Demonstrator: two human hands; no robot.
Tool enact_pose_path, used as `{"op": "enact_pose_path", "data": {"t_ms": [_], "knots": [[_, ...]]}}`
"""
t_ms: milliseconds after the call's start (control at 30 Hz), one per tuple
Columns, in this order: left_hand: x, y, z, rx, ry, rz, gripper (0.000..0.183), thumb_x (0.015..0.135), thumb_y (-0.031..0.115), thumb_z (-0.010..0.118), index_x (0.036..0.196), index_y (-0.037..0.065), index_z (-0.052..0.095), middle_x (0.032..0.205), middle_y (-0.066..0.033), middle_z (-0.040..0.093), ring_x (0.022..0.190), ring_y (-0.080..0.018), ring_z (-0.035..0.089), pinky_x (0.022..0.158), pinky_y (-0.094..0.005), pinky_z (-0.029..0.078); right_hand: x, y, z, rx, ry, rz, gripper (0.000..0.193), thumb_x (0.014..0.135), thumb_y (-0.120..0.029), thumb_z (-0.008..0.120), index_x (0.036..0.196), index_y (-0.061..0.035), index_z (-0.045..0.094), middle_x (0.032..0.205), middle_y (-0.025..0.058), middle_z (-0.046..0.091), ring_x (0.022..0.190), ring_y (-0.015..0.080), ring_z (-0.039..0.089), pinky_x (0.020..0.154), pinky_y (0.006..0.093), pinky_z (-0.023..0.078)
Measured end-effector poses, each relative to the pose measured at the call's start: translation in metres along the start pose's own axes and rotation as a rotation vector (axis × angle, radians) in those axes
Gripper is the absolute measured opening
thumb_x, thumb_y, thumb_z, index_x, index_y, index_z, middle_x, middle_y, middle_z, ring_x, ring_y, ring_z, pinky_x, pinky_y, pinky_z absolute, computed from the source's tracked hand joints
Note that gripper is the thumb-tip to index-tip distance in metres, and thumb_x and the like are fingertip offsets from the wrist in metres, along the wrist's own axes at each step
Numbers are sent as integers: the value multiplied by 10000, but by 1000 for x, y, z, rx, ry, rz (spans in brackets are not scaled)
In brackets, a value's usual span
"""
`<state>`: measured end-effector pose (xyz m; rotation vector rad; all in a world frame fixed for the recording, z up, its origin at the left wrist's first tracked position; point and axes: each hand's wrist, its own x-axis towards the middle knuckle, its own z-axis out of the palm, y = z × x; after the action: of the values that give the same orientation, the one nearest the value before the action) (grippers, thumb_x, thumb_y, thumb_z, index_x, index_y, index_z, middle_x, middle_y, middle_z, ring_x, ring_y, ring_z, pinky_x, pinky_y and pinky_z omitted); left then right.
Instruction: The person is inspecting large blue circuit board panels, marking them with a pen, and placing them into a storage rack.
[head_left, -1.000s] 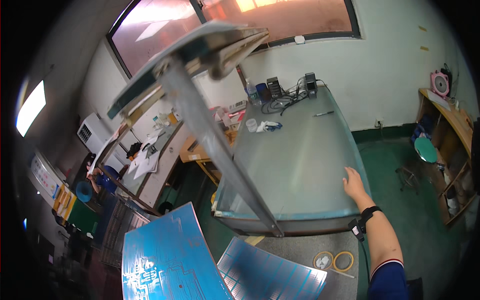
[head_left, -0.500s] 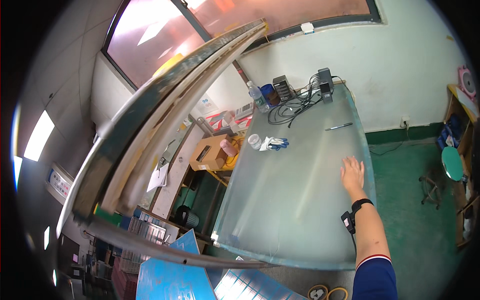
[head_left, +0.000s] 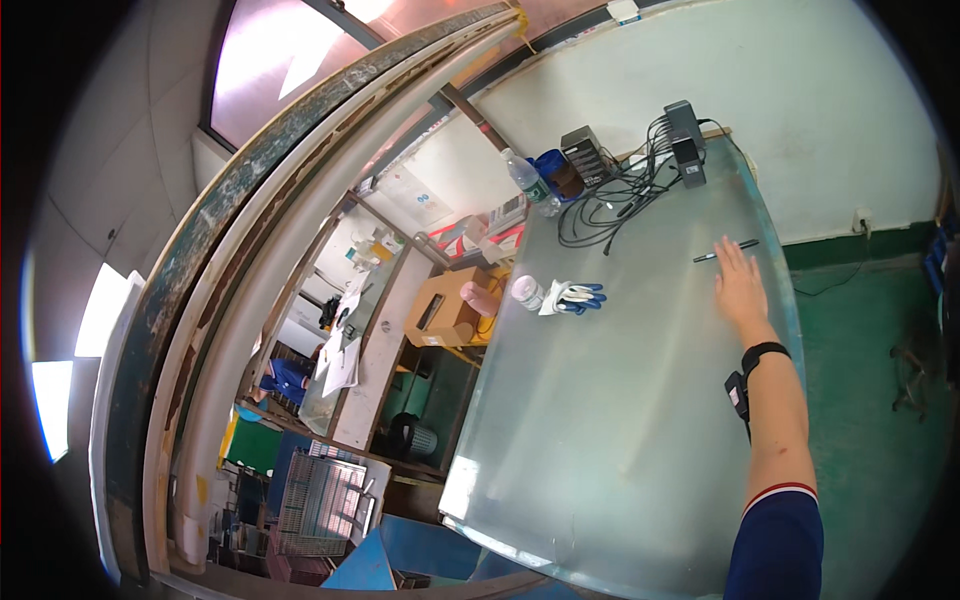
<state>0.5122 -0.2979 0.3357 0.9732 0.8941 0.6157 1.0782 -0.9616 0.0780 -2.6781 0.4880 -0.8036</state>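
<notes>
My right hand (head_left: 741, 288) reaches over the glassy pale-green tabletop (head_left: 600, 400), near its right edge. Its fingers are stretched out, with nothing held. The fingertips overlap the middle of a dark pen (head_left: 706, 258); whether they touch it I cannot tell. A dark strap with a small black device (head_left: 738, 395) is round my right wrist. Left of the hand lie white-and-blue work gloves (head_left: 578, 297), beside a small clear jar (head_left: 527, 292). My left hand is out of sight. A large worn frame or panel edge (head_left: 215, 250) looms along the left side, close to me.
At the table's far end are tangled black cables (head_left: 625, 205), black power adapters (head_left: 686, 145), a dark box (head_left: 586, 155) and a plastic bottle (head_left: 530, 182). Beyond the left edge sit a cardboard box (head_left: 440, 308), a shelf and a wire basket (head_left: 318, 495). Another person's blue sleeve (head_left: 288, 381) shows there.
My right hand has moved farther up the table, from below the pen to over it. The view has shifted, and the large frame now stands more upright at the left.
</notes>
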Motion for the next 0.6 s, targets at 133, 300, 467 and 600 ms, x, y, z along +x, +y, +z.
{"op": "enact_pose_path", "data": {"t_ms": [133,300,467,600], "knots": [[-13,-1,13,69,65,134,194,836,46,525,1012,-24,564,1021,-133,610,935,-244,575,806,-366,527,8,-2,-2,-55,-37,50,483,863,-178,481,1331,-136,369,1368,8,367,1313,163,257,1105,391,176],[-7,6,-12,74,129,107,187,816,56,545,978,-31,578,1009,-145,614,940,-258,571,796,-398,524,6,-3,-17,13,-80,-30,246,819,-154,546,1045,-125,640,964,42,530,1059,188,467,1014,368,305],[7,-1,-49,676,110,419,191,835,69,533,990,-35,572,1011,-142,614,939,-252,568,805,-373,518,-23,-12,-13,83,105,17,188,795,-119,552,930,-122,683,854,51,516,906,206,490,806,358,383],[-11,-8,-29,829,94,393,201,858,94,519,1002,-37,568,991,-131,616,927,-234,562,805,-338,512,-51,-13,-23,43,119,6,203,786,-110,556,942,-136,683,845,43,513,887,210,493,760,347,383]]}}
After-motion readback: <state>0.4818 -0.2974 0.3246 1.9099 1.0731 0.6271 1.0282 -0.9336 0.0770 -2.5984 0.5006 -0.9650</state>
